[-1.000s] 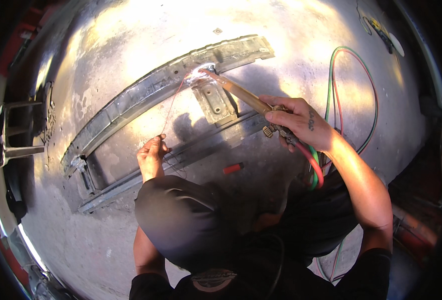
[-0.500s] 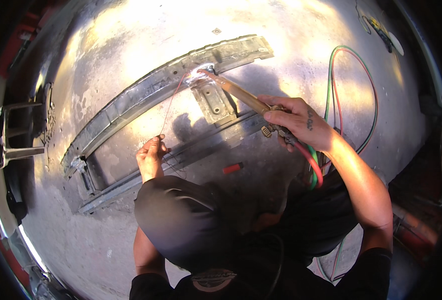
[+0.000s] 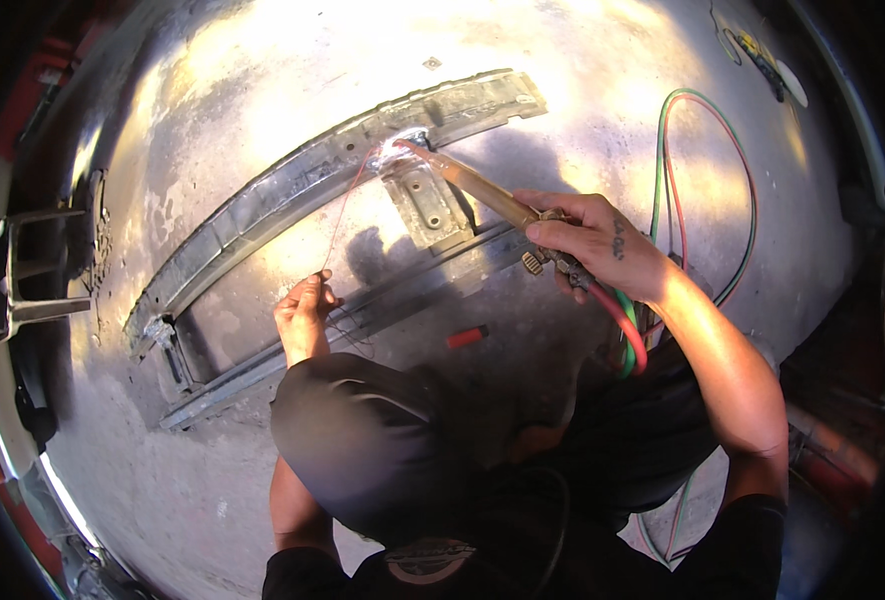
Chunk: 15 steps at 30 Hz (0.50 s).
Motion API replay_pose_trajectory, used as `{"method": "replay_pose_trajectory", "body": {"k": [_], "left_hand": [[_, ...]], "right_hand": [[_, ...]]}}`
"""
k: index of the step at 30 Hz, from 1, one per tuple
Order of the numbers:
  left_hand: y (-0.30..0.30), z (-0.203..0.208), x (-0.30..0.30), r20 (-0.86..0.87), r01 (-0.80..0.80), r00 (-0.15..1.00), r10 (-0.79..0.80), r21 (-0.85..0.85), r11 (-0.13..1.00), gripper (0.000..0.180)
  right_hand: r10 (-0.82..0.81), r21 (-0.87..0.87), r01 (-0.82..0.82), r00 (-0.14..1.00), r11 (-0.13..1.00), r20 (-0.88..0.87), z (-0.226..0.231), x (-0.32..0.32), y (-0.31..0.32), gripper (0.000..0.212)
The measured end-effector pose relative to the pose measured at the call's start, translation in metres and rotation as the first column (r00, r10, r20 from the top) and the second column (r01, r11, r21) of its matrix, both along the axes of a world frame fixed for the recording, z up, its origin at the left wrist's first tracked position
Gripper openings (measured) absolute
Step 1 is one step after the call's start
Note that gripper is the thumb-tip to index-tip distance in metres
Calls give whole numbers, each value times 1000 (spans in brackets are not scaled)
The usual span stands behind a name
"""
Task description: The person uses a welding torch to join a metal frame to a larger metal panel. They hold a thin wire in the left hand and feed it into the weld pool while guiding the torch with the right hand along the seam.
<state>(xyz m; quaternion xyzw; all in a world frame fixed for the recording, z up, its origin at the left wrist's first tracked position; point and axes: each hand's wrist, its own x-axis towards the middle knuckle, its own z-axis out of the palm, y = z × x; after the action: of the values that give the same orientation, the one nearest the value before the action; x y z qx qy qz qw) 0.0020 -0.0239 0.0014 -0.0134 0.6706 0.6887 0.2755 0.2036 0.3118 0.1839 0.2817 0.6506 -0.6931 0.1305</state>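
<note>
A gas welding torch [image 3: 487, 192] lies in the closed grip of my right hand [image 3: 602, 240], its tip angled up and left. Bright light glows at that tip, where a short metal bracket [image 3: 425, 205] meets a long curved metal beam [image 3: 262, 188]. Between the fingertips of my left hand [image 3: 304, 310] is pinched a thin filler wire [image 3: 340, 215]; its far end reaches the glowing spot. The wire's loose tail bends below the hand, over a straight metal rail [image 3: 262, 368] on the near side of the frame.
Red and green hoses [image 3: 750, 185] loop on the floor to the right and run to the torch. A red lighter-like object [image 3: 466, 337] lies near my knee [image 3: 352, 420]. A metal bracketed part [image 3: 47, 262] stands at the left edge. Yellow-black tools [image 3: 762, 65] lie far right.
Almost nothing differs. Both hands keep their places, with the torch tip and the wire still at the glowing joint; the whole view has shifted very slightly.
</note>
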Motion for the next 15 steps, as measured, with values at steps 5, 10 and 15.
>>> {"method": "replay_pose_trajectory", "body": {"k": [5,10,15], "left_hand": [[2,0,0,0,13,1000,-13,1,1000,31],[1,0,0,-4,15,1000,-15,-10,1000,31],[0,-3,0,-3,14,1000,-14,5,1000,31]], "right_hand": [[6,13,-6,1000,1000,15,-1,1,1,58],[5,15,-5,1000,1000,16,0,0,1,58],[16,14,-16,1000,1000,8,0,0,1,57]]}}
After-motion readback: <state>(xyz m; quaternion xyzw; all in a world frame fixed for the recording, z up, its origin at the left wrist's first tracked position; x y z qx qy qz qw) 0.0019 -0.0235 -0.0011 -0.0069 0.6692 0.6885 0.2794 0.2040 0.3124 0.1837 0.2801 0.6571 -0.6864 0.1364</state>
